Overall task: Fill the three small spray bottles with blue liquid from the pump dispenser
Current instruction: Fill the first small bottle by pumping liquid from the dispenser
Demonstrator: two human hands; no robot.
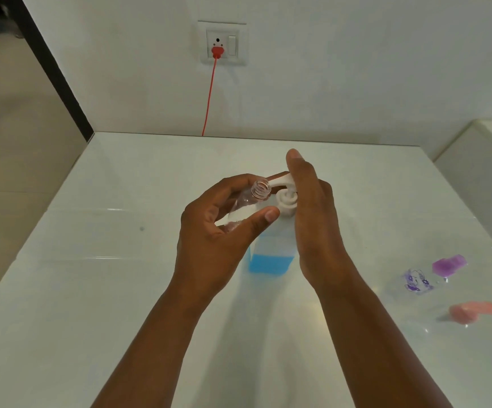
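Observation:
A clear pump dispenser (271,259) with blue liquid in its lower part stands mid-table. Its white pump head (286,203) points left. My left hand (215,231) grips a small clear spray bottle (250,201) without a cap, tilted, its open threaded neck just under the pump nozzle. My right hand (312,207) rests flat over the pump head, fingers straight. Two other small clear bottles lie on their sides at the right, one with a purple cap (449,263), one with a pink cap (473,312).
The white glossy table (91,290) meets a white wall at the back. A red cable (209,95) hangs from a wall socket (222,44) down behind the table. A white block (480,172) stands at the right edge.

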